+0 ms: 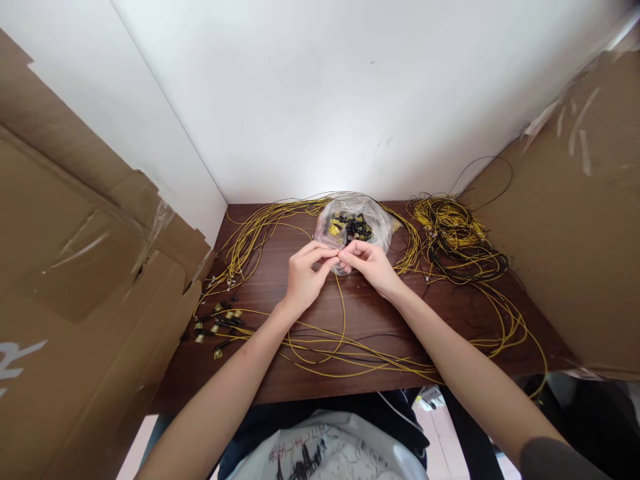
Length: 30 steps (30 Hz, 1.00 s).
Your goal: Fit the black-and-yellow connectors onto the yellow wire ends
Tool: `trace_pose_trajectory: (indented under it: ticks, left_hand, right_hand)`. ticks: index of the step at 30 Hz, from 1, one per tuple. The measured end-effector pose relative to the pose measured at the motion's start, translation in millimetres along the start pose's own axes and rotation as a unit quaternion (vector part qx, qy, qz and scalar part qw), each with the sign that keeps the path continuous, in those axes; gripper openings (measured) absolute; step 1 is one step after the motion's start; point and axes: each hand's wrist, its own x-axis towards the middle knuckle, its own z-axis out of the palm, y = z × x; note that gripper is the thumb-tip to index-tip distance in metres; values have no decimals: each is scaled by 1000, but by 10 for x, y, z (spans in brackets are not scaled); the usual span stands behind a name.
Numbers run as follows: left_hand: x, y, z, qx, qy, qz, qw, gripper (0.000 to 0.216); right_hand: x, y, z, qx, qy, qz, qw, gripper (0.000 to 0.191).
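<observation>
Rn L hand point(304, 275) & R hand point(371, 265) pinch yellow wire point(344, 319) tog.; cardbd point(85, 313) w/ white "R" print point(23, 353).

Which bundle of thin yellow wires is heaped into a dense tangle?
The thin yellow-and-black wire heap at the back right of the dark brown table, beside the brown cardboard panel; the other bundles lie in long, looser arcs.

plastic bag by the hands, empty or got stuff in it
Not empty: black and yellow pieces show inside the plastic bag, its clear sides around them.
</observation>
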Motion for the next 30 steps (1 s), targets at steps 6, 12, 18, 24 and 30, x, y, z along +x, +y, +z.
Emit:
trace_pose_trajectory:
  ticks: [6, 12, 18, 24, 30]
  left_hand:
    - [-18, -30, 32, -71, 1, -84, 994, 11]
    - [-18, 6, 4, -7, -4, -45, 999, 10]
    - [-14, 4, -17, 21, 14, -14, 1000, 10]
    - [-10, -38, -21, 22, 10, -17, 1000, 9]
    - [-3, -24, -27, 38, -6, 1, 999, 9]
  right_hand:
    - [-3, -3, -3, 11, -6, 0, 1000, 27]
    - [-2, 1, 3, -33, 1, -21, 999, 28]
    - [-33, -21, 1, -105, -7, -51, 993, 29]
    - [-44, 14, 11, -139, 12, -51, 989, 29]
    - [-46, 33, 5, -180, -12, -63, 982, 31]
